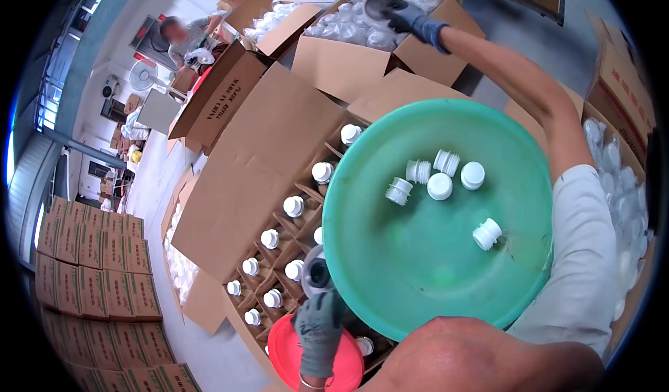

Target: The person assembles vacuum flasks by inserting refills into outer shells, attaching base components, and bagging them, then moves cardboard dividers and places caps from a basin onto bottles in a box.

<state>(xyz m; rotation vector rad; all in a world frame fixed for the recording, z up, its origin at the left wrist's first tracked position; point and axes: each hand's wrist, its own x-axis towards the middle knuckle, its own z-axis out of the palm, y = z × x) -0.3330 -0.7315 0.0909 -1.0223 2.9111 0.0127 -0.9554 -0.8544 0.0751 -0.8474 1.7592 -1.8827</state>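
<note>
My right hand (414,24), in a dark grey-blue glove, reaches far out over an open carton at the back. Its fingers are closed on a round, clear-sided glass flask refill (378,7) with a grey disc facing me. Low in the middle, my left hand (320,326), in a grey glove, is closed at another glass flask refill (317,272), whose dark mouth faces up; its fingertips are partly hidden. This refill is at the divided carton (275,263), which holds several bottles with white stoppers. A red plastic bowl (286,354) lies beneath my left wrist.
A large green basin (446,273) with several white ribbed stoppers (439,186) sits over the divided carton. More clear refills fill the back carton (341,57) and right carton (613,183). Stacked cartons (104,266) stand left. Another person (188,36) works far back beside a fan (143,75).
</note>
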